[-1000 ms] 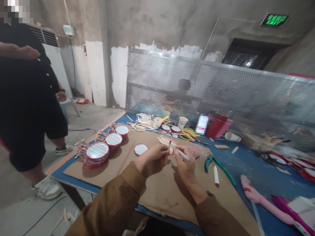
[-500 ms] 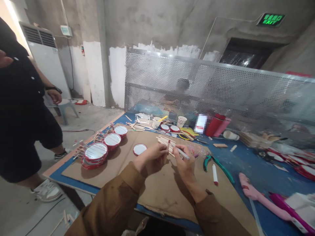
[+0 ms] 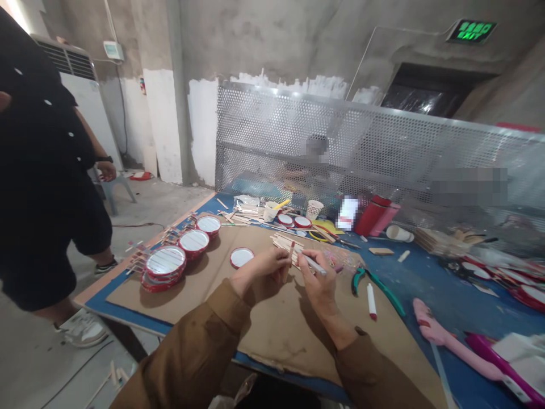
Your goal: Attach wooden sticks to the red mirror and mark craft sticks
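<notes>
Stick [image 3: 292, 250], one, red at its upper end: centre of the frame, near upright, pinched in the left hand [image 3: 269, 266], whose fingers are drawn together on it. Pen [image 3: 315, 264], one, pale: in the right hand [image 3: 318, 284], fingers closed about the barrel, its point directed at the red end. Whether point and wood touch, I can't make out from my remote seat.

Step in hand, by my reading: marking the stick's end with the pen. Next move, as I judge it, calls for a firm left pinch and short strokes from the right; a slight turn of the stick would offer me another face.

Edges: cardboard [image 3: 276, 341], one sheet, beneath both hands; its front border lies close to the front edge of the counter [image 3: 419, 278], bottom centre. Red-rimmed discs [image 3: 165, 261], in a row, near the counter's left edge.

Room: bare cardboard between hands and front edge, my preferred way out. Limits: lone disc [image 3: 242, 258], beside the left wrist; stick pile [image 3: 283, 241], just beyond the fingers; marker [image 3: 372, 298] and pliers [image 3: 386, 292], right of the right hand; pink tool [image 3: 457, 345], lower right, well apart.
</notes>
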`<move>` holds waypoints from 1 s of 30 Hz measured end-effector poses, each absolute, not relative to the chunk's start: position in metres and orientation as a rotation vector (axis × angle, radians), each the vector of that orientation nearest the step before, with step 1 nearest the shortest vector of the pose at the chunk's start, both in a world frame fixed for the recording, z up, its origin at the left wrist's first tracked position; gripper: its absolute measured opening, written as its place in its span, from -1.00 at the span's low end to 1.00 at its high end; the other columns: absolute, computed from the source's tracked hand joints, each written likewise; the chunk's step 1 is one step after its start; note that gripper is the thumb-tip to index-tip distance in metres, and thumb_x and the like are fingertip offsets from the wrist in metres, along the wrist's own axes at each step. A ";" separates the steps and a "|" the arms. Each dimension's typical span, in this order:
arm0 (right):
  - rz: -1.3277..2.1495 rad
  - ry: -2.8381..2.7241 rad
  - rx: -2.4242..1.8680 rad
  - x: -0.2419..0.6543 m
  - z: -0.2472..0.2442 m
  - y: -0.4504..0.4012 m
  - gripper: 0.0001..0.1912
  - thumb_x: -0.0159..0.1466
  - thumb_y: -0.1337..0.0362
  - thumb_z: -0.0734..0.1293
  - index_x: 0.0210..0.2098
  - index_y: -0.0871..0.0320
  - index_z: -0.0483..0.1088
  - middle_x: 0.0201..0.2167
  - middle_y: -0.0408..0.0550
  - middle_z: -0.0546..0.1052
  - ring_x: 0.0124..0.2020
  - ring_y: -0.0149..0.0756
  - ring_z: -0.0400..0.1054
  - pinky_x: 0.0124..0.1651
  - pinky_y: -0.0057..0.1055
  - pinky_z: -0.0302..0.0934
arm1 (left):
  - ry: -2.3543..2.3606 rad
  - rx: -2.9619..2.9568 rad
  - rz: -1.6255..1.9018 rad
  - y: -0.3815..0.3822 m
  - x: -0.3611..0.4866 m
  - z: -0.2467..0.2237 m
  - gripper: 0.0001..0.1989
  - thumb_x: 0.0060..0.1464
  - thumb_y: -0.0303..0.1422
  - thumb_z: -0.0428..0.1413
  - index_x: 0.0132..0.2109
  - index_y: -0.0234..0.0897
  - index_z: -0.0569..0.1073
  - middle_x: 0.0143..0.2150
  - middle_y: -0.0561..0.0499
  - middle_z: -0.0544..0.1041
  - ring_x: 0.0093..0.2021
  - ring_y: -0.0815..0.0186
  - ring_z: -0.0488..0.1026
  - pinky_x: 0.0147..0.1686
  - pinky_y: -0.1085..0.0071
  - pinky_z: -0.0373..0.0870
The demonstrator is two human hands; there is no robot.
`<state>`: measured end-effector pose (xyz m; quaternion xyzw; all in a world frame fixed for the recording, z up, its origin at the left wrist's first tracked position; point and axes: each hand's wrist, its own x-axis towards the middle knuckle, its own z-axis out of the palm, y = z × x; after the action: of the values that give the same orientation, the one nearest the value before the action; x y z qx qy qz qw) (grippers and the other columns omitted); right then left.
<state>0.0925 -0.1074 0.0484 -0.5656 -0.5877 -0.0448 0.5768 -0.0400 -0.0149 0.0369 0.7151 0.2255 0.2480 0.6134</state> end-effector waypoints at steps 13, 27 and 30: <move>-0.108 -1.383 -1.300 0.093 0.048 -0.108 -0.78 0.27 0.11 0.29 -0.31 0.14 0.43 -0.41 -0.05 0.56 -0.40 -0.24 0.44 -0.30 -0.34 0.33 | 0.505 1.838 0.577 -0.014 -0.040 0.033 -0.77 0.16 -0.26 0.03 -0.42 -0.27 0.28 -0.57 0.12 0.31 -0.57 0.46 0.27 -0.49 0.50 0.24; -0.137 -1.410 -1.293 0.093 0.049 -0.109 -0.79 0.28 0.13 0.28 -0.32 0.14 0.42 -0.41 -0.05 0.56 -0.38 -0.25 0.44 -0.28 -0.35 0.32 | 0.515 1.819 0.540 -0.015 -0.039 0.037 -0.78 0.18 -0.26 0.02 -0.39 -0.27 0.28 -0.58 0.13 0.31 -0.63 0.46 0.29 -0.56 0.49 0.24; -0.106 -1.409 -1.290 0.093 0.049 -0.109 -0.79 0.28 0.13 0.28 -0.31 0.14 0.42 -0.40 -0.05 0.56 -0.39 -0.25 0.44 -0.28 -0.34 0.32 | 0.530 1.820 0.508 -0.013 -0.037 0.035 -0.81 0.18 -0.28 0.01 -0.36 -0.28 0.30 -0.59 0.13 0.31 -0.63 0.44 0.29 -0.57 0.49 0.23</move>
<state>0.0926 -0.1085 0.0489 -0.5511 -0.6018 -0.0452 0.5763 -0.0372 -0.0133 0.0348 0.7708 0.2246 0.2150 0.5561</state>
